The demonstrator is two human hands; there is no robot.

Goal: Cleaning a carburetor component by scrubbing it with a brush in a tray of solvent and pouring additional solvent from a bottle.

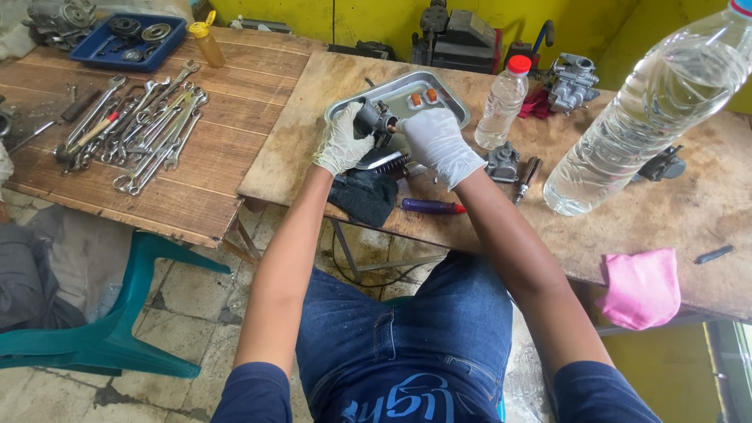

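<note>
Both my hands wear white gloves and meet over a shiny metal tray on the plywood table. My left hand grips a small grey metal engine part, likely a carburetor. My right hand is closed around its right side, with a small brown tip showing between the fingers. Two small orange pieces lie in the tray behind the hands. A dark cloth hangs over the table edge just below my hands, beside a brush.
A purple-handled screwdriver, another screwdriver, a grey metal part, a red-capped water bottle and a large clear bottle sit to the right. A pink cloth lies near the edge. Several wrenches cover the left table; a green chair stands below.
</note>
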